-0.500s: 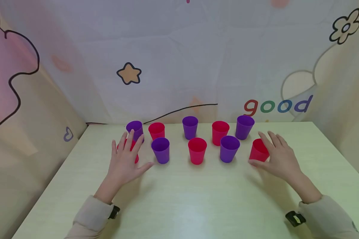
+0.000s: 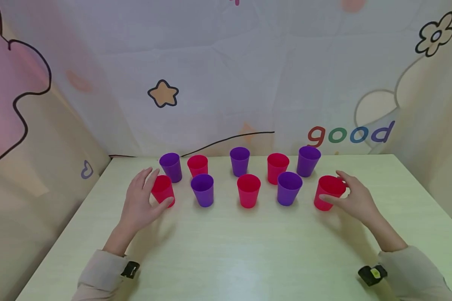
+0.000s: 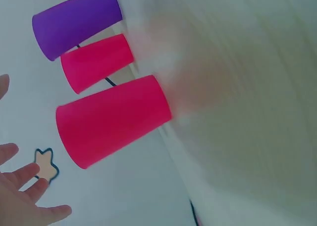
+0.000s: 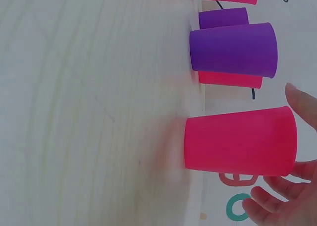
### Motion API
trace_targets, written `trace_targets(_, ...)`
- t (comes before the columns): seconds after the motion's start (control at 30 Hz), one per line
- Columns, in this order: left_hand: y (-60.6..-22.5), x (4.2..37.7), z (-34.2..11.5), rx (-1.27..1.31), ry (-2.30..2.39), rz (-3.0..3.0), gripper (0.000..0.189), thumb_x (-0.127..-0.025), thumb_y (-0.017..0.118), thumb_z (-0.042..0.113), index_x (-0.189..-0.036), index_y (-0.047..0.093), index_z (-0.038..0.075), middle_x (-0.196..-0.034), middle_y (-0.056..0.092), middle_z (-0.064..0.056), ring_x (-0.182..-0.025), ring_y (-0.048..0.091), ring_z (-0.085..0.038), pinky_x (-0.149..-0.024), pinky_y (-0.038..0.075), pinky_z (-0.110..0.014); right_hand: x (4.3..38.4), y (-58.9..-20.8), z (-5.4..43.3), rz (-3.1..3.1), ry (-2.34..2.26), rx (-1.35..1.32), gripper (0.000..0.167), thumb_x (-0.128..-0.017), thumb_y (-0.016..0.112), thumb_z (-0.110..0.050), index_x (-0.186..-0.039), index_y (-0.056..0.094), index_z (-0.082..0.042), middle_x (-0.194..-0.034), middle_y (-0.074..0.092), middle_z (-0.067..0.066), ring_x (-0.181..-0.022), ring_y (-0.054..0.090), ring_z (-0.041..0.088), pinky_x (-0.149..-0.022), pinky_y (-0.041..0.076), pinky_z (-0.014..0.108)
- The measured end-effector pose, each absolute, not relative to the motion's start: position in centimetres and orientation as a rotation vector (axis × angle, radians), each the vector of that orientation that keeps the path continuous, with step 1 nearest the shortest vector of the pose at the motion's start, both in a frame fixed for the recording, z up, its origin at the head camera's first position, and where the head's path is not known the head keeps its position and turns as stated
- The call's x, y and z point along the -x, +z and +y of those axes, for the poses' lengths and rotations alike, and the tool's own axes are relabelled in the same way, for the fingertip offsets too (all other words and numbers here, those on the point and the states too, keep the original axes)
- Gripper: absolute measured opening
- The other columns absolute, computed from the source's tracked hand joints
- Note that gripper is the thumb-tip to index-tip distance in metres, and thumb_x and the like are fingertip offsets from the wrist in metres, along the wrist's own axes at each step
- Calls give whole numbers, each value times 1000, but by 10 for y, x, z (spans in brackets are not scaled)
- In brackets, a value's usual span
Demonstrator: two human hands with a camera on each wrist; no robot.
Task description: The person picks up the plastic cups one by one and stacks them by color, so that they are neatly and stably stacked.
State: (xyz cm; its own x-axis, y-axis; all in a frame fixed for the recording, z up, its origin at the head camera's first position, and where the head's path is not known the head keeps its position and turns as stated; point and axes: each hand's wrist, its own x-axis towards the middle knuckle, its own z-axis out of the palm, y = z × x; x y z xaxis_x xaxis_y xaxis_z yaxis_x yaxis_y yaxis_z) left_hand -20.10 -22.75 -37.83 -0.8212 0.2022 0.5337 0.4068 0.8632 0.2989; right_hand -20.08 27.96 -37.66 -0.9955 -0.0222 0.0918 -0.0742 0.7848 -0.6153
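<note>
Two rows of upright cups, red alternating with purple, stand mouth up on the table. My left hand (image 2: 137,207) is beside the front row's leftmost red cup (image 2: 163,189), thumb before it and fingers spread along its left side. In the left wrist view those fingers are apart from the red cup nearest the camera. At the other end of the row, my right hand (image 2: 355,202) reaches around a red cup (image 2: 325,200), the thumb in front and fingers behind its right rim. The right wrist view shows this cup (image 4: 240,141) between the loosely spread thumb and fingers.
Between the end cups of the front row are a purple cup (image 2: 202,192), a red cup (image 2: 248,192) and another purple cup (image 2: 288,190). Several more cups line the back edge of the pale table (image 2: 226,251). A printed cloth (image 2: 226,92) hangs behind.
My left hand has moved left and down, from over the left cups to beside the front red one. My right hand has shifted slightly right, its fingers now at that cup's far side.
</note>
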Motion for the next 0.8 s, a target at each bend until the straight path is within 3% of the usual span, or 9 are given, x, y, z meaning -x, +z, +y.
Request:
trace_targets(0.37,-384,210,-253,245,-1048,-2645,76,-79,69,27,-140,30,6,-139,30,-20,-126,28,-39,-93,30,-60,205,-384,295,-2903,1420,-5,90,-82,64,-40,-145,11,-4,-143,18,28,-123,22,50,-87,37,61)
trace_targets(0.8,-392,223,-269,124,-1447,-2740,78,-79,70,29,-140,27,5,-140,30,-18,-123,34,-39,-93,38,-51,205,-389,307,-2811,1633,-67,76,-88,59,-31,-143,16,-1,-142,20,28,-124,22,49,-92,34,60)
